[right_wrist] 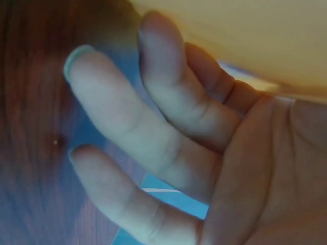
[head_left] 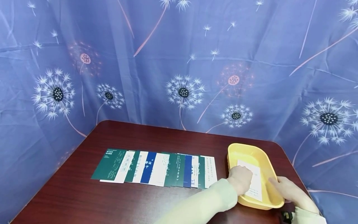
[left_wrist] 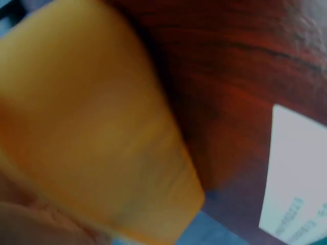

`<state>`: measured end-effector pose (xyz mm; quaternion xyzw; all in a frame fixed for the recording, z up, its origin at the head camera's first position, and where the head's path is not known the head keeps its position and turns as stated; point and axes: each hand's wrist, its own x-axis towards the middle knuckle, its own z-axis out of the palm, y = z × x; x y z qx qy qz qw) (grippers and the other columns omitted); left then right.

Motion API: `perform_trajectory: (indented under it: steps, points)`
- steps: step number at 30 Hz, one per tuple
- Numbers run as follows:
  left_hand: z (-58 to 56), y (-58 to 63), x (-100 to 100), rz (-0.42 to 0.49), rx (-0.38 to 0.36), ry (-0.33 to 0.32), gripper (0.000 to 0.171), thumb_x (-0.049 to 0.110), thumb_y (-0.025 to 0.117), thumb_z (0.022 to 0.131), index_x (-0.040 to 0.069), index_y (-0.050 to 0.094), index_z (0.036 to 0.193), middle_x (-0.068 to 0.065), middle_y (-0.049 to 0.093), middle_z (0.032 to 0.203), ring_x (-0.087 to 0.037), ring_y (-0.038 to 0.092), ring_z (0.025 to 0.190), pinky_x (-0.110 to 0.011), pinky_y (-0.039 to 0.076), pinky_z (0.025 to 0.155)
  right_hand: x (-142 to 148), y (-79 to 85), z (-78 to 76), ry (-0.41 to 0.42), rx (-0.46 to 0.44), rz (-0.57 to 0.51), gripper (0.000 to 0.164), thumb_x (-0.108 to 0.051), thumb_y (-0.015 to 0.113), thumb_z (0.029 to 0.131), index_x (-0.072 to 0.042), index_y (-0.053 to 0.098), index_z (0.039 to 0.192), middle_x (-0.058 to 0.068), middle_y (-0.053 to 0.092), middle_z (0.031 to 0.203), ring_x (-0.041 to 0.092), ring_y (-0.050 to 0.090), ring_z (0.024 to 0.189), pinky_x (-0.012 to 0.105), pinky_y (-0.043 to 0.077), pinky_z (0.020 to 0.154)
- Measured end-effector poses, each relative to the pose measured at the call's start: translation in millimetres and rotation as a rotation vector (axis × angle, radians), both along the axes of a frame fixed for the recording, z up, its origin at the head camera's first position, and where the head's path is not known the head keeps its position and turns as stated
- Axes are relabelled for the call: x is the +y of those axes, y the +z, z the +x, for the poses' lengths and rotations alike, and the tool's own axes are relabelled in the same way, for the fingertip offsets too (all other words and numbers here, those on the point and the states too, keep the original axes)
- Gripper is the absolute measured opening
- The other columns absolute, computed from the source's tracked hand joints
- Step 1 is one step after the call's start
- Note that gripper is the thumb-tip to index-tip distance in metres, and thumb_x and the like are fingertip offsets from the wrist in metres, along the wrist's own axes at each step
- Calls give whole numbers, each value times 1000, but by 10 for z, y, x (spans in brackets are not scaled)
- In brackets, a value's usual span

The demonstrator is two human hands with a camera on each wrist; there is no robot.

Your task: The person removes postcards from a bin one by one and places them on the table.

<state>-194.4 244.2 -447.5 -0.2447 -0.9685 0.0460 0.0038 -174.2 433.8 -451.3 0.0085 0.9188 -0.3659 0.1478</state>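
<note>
A yellow plastic tray (head_left: 253, 151) stands at the right of the table, with a white printed card (head_left: 255, 183) inside it. Reaching over the tray's left rim, my left hand (head_left: 241, 179) has curled fingers at the card's left edge and appears to pinch it; the fingertips are hidden. My right hand (head_left: 289, 191) holds the tray's right rim, thumb over the edge. In the right wrist view its fingers (right_wrist: 127, 112) curve outside the tray wall, the outer ones apart from it. The left wrist view shows the tray's blurred outer wall (left_wrist: 102, 127).
Left of the tray, a row of overlapping green, white and blue cards (head_left: 148, 168) lies across the dark reddish wooden table (head_left: 173, 137). A blue dandelion-print curtain (head_left: 156, 77) hangs behind the table and at its sides.
</note>
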Motion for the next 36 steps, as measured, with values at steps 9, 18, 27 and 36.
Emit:
perform_trajectory:
  steps: [9,18,27,36]
  points:
    - [-96,-101,183,-101,-3,171,40,77,48,84,44,70,92,19,61,76,-2,55,66,-27,44,49,7,21,-2,18,-31,-69,41,-18,34,106,17,54,103,8,62,75,24,65,64,38,55,57]
    - [-118,-151,258,-210,-61,264,60,91,42,71,44,68,98,15,59,75,-6,50,58,-26,40,46,-10,-31,28,51,-52,-125,40,-17,34,106,18,54,102,10,65,78,26,66,68,38,55,59]
    - [-208,-87,290,-130,-125,254,50,80,62,71,39,68,98,17,60,84,-3,53,65,-26,44,52,90,-19,6,74,-68,-101,43,-21,32,108,16,55,103,8,66,78,21,65,67,35,53,61]
    - [-278,25,180,169,-168,246,22,40,70,87,23,67,73,7,61,67,-8,58,58,-26,46,46,113,-25,24,134,-39,-171,40,-16,34,106,18,55,103,14,67,80,21,66,66,34,54,59]
